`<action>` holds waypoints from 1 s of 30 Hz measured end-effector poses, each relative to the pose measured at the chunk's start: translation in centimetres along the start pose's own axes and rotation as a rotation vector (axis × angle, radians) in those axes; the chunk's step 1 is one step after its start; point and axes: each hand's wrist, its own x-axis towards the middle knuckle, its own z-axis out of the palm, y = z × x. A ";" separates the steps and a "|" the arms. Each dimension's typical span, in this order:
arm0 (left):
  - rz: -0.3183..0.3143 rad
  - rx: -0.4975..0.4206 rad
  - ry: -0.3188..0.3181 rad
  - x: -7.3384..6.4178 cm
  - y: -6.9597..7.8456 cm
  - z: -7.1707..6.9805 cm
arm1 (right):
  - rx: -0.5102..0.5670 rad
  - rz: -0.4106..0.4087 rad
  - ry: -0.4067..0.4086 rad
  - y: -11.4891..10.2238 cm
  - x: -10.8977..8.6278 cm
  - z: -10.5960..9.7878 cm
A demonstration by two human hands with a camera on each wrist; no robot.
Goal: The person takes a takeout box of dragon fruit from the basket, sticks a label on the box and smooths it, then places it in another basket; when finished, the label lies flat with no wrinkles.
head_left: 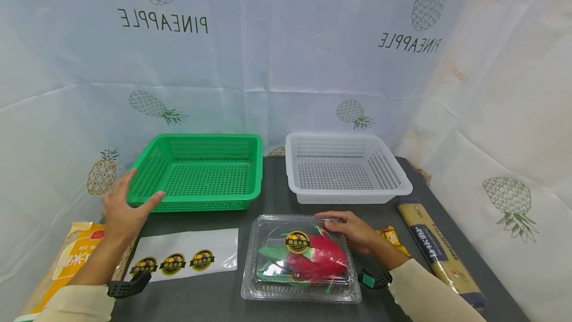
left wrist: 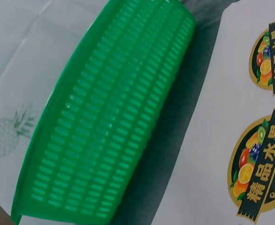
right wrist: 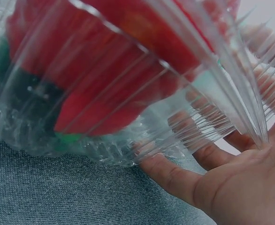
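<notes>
A clear plastic clamshell box (head_left: 263,289) stands at the front centre with a round label on its lid. Inside it lies a red and green dragon fruit (head_left: 328,257). My right hand (head_left: 353,232) grips the box at its back right corner; in the right wrist view its fingers (right wrist: 170,176) wrap the ribbed clear wall. To the left, my left hand (head_left: 127,207) is spread, thumb and fingers wide apart, beside the front left corner of a green basket (head_left: 205,204). Whether it touches the rim I cannot tell. It holds nothing.
A white sheet with several round stickers (head_left: 192,240) lies left of the box. A white basket (head_left: 348,196) stands at the back right. Right of the box are a small yellow packet (head_left: 391,235) and a noodle pack (head_left: 435,247). A yellow bag (head_left: 73,257) lies far left.
</notes>
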 end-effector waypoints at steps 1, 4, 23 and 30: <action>-0.009 0.006 0.000 0.1 -0.2 0.0 | 0.000 0.003 0.001 0.1 0.0 0.0; -0.033 0.019 -0.006 0.3 -0.8 -0.1 | 0.001 0.009 0.003 0.1 0.1 0.0; -0.097 0.060 -0.095 2.6 -3.6 -0.6 | 0.005 0.010 -0.001 0.2 0.2 -0.2; -0.109 0.029 -0.164 3.2 -4.3 -0.6 | 0.056 0.003 -0.026 0.0 0.2 -0.2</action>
